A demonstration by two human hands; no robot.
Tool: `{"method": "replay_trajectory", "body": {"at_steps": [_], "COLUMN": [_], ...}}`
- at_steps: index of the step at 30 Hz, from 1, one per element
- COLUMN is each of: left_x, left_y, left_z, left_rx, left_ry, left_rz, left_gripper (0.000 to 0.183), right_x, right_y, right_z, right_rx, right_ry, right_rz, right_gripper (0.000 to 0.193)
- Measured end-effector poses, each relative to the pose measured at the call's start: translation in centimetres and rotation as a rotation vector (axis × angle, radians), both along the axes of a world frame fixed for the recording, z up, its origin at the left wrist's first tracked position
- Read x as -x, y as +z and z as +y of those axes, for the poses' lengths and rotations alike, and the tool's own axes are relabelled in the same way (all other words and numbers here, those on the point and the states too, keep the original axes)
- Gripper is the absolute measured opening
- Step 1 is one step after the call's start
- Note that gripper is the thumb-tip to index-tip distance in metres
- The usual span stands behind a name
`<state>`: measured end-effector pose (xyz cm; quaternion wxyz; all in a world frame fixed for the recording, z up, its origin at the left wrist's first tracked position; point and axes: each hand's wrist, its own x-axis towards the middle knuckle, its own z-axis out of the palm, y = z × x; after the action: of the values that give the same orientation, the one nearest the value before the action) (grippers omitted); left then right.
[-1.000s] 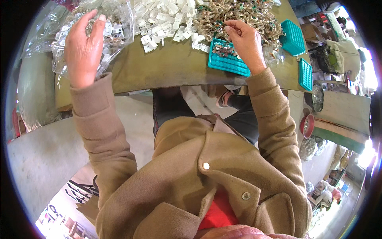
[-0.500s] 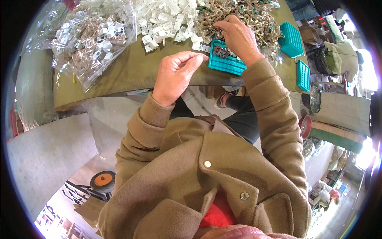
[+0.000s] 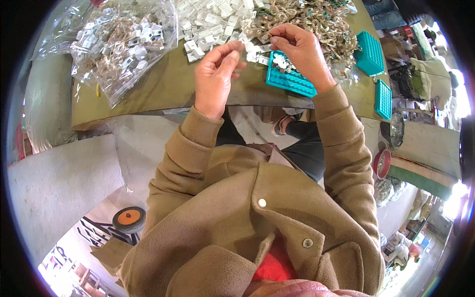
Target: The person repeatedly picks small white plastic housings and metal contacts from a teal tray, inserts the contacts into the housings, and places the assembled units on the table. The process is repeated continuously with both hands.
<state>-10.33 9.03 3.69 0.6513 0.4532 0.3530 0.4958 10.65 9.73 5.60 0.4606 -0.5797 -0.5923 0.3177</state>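
Note:
My left hand is raised above the table's front part. Its thumb and fingers curl together in a pinch; whatever they may hold is too small to make out. Over the far side of a teal pocketed tray is my right hand, thumb and forefinger pinched on something small and dark that I cannot make out. Small shiny round pieces sit in the tray's far-left part. Just beyond lie a heap of small white box-shaped pieces and a tangled heap of clear brownish loops.
A clear plastic bag of white pieces and brownish loops lies at the table's left. Two more teal trays stand at the right, a deeper stack and a small one. The table's near edge runs before my body.
My left hand has risen and drawn away from the tray. My right hand stays pinched by the loops, moved slightly nearer. The view has shifted a little.

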Motion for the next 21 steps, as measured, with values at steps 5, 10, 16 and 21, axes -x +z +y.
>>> {"method": "replay_trajectory", "body": {"at_steps": [5, 10, 16, 21], "left_x": [0.6, 1.8, 1.8, 2.0], "left_y": [0.6, 1.3, 1.5, 1.4], "left_z": [0.5, 0.9, 0.0, -0.4], "left_rx": [-0.197, -0.209, -0.141, 0.172], "left_ry": [0.084, -0.006, -0.237, -0.371], "left_rz": [0.069, 0.216, 0.267, 0.185], "left_gripper": [0.029, 0.033, 0.027, 0.013], "right_x": [2.2, 3.8, 3.4, 2.8], "right_y": [0.2, 0.4, 0.6, 0.7], "right_z": [-1.4, -2.6, -4.2, -5.4], "right_rx": [-0.082, -0.154, 0.024, -0.02], "right_ry": [0.138, 0.168, 0.209, 0.228], "right_rz": [-0.165, -0.096, 0.188, 0.107], "right_gripper": [0.016, 0.017, 0.016, 0.017]}}
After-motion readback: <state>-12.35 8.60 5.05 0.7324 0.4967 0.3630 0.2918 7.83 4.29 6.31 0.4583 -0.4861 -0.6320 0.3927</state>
